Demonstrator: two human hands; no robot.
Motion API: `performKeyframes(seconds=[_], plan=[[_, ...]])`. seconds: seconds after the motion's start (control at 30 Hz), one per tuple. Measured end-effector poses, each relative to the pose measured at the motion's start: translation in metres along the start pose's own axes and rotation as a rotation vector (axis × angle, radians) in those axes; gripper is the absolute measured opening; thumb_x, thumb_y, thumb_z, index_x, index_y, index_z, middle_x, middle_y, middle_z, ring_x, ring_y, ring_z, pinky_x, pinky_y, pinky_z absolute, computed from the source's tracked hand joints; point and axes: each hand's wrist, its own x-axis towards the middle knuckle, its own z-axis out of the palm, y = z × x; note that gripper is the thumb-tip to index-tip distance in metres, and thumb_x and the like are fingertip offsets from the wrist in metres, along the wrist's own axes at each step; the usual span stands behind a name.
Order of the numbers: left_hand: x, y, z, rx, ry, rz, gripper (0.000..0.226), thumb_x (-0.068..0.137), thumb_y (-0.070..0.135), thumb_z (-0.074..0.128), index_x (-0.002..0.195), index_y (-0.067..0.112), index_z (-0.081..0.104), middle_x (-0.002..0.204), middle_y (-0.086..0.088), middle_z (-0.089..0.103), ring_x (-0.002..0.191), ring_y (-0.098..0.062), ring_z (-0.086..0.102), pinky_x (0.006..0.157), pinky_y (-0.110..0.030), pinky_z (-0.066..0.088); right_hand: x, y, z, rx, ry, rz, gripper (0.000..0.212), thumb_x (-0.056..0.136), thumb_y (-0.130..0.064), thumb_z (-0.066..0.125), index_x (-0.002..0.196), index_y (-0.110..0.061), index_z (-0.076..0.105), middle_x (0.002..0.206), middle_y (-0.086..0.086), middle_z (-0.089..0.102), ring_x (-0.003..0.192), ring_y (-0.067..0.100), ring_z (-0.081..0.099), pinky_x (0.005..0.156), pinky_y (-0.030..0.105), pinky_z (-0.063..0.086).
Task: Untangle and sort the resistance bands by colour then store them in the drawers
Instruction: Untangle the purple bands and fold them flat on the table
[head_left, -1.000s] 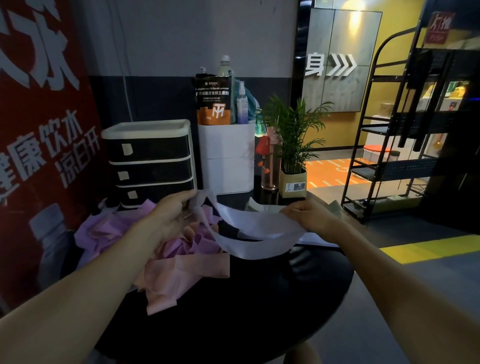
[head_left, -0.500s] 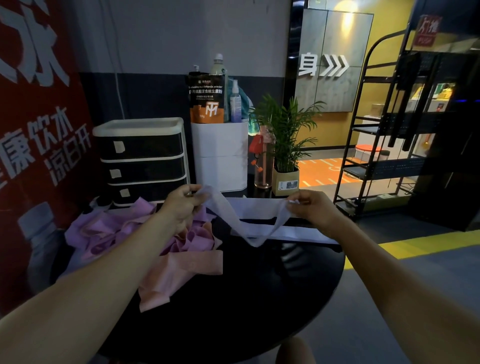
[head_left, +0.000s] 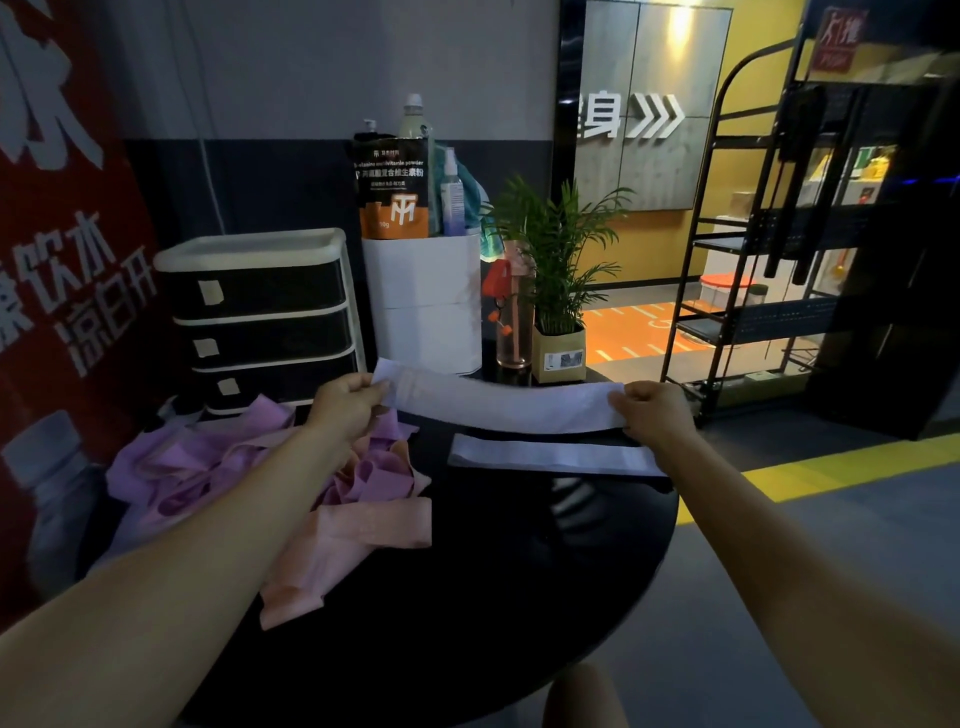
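Sagging white band (head_left: 498, 402) now stretched flat, seemingly taut, between both hands.

Potted plant (head_left: 558, 270), powder pouch (head_left: 393, 189) (on white bin (head_left: 423, 306)).

Both arms outstretched, left grip (head_left: 349, 402) and right grip (head_left: 655, 410) pinching closed.

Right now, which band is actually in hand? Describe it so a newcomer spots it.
Start at the black round table. Above its far side, left hand and right hand stretch a pale white band flat. Its twin lies on the table; the others are a pink-purple tangle.
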Motion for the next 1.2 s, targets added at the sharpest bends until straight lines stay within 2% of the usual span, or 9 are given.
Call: performKeyframes(seconds=[0.13,0.27,0.33,0.47,0.6,0.8,0.93,1.1,1.2], plan=[[0.001,-0.001,0.012,-0.014,-0.003,0.012,0.015,0.093,0.007,0.054,0.08,0.012,0.059,0.067,-0.003,0.052,0.055,-0.011,0.044,0.036,-0.01,0.036,0.005,0.006,-0.005,-0.028,0.028,0.012,0.011,0.088,-0.016,0.063,0.078,-0.011,0.062,0.074,0.008,0.055,0.082,0.032,0.055,0.079,0.044,0.05],[0.002,-0.003,0.024,0.0,-0.026,0.014,0.02,0.093,0.005,0.054,0.075,0.015,0.058,0.07,-0.004,0.056,0.039,0.001,0.053,0.037,-0.01,0.04,0.006,0.004,-0.008,-0.052,0.02,-0.008,0.022,0.089,-0.016,0.062,0.067,-0.021,0.058,0.069,0.002,0.054,0.081,0.028,0.054,0.083,0.047,0.05],[0.002,-0.003,0.031,0.021,-0.06,0.016,0.02,0.093,0.005,0.053,0.075,0.014,0.058,0.069,-0.007,0.056,0.037,-0.002,0.052,0.036,-0.011,0.038,0.005,0.002,-0.009,-0.062,0.017,-0.044,0.017,0.088,-0.016,0.063,0.071,-0.017,0.062,0.072,0.005,0.056,0.079,0.028,0.053,0.08,0.048,0.05],[0.0,-0.001,0.045,0.119,-0.186,0.043,0.019,0.093,0.008,0.055,0.076,0.015,0.061,0.068,-0.006,0.054,0.059,-0.015,0.047,0.049,-0.018,0.041,0.007,-0.009,-0.014,-0.072,0.016,-0.162,0.002,0.087,-0.012,0.064,0.087,-0.012,0.066,0.085,0.012,0.063,0.08,0.025,0.055,0.076,0.04,0.048],[0.0,0.007,0.055,0.123,-0.199,0.069,0.011,0.092,0.009,0.057,0.083,0.012,0.062,0.073,-0.007,0.055,0.06,-0.014,0.047,0.059,-0.023,0.041,0.009,-0.022,-0.018,-0.107,0.017,-0.216,0.002,0.087,-0.011,0.064,0.089,-0.012,0.064,0.086,0.011,0.062,0.082,0.024,0.056,0.078,0.037,0.048],[-0.011,0.023,0.068,0.258,-0.289,0.235,0.009,0.09,0.008,0.059,0.085,0.015,0.063,0.07,0.005,0.056,0.059,-0.004,0.048,0.058,-0.015,0.039,0.002,-0.029,-0.018,-0.108,-0.064,-0.312,0.01,0.084,-0.011,0.067,0.092,-0.006,0.07,0.09,0.014,0.066,0.085,0.026,0.059,0.079,0.038,0.05],[-0.022,0.04,0.084,0.312,-0.431,0.355,0.009,0.083,0.016,0.069,0.082,0.022,0.063,0.076,0.005,0.059,0.071,-0.008,0.054,0.066,-0.015,0.042,-0.006,-0.06,-0.019,-0.069,-0.205,-0.44,0.009,0.083,-0.007,0.068,0.091,-0.003,0.07,0.087,0.011,0.064,0.076,0.016,0.055,0.066,0.023,0.046],[-0.029,0.07,0.111,0.266,-0.602,0.454,0.024,0.075,0.014,0.076,0.093,0.021,0.062,0.089,-0.003,0.061,0.086,-0.019,0.058,0.08,-0.039,0.051,-0.006,-0.096,-0.013,-0.025,-0.281,-0.525,0.012,0.08,-0.004,0.07,0.091,-0.001,0.07,0.077,0.01,0.061,0.067,0.011,0.05,0.061,0.015,0.042],[-0.028,0.08,0.123,0.285,-0.589,0.497,0.02,0.081,0.01,0.07,0.1,0.013,0.064,0.099,-0.012,0.066,0.092,-0.02,0.059,0.085,-0.039,0.049,-0.005,-0.106,-0.011,0.028,-0.262,-0.548,0.011,0.079,-0.002,0.07,0.089,0.001,0.069,0.082,0.009,0.062,0.071,0.013,0.054,0.062,0.014,0.045]])
